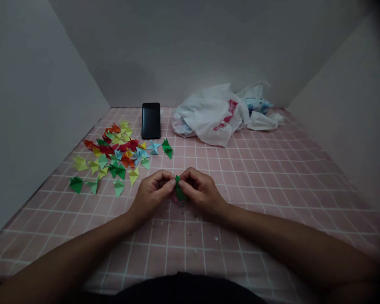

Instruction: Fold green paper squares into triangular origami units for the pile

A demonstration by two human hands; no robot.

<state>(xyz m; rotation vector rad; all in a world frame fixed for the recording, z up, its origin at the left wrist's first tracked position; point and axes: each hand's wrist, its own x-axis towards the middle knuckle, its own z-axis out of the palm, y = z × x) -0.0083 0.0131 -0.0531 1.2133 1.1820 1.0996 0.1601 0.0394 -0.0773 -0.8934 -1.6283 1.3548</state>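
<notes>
While the left hand [151, 195] and right hand [201, 191] pinch a small green folded-paper piece [179, 190] between their fingertips [171, 182], any slackened grip could let it slip free.

I have open room on the pink tabletop [253, 190] to my right. Paper pieces [109, 154] block my left, and a black phone [151, 120] and white plastic bag [209, 115] block the far end.
</notes>
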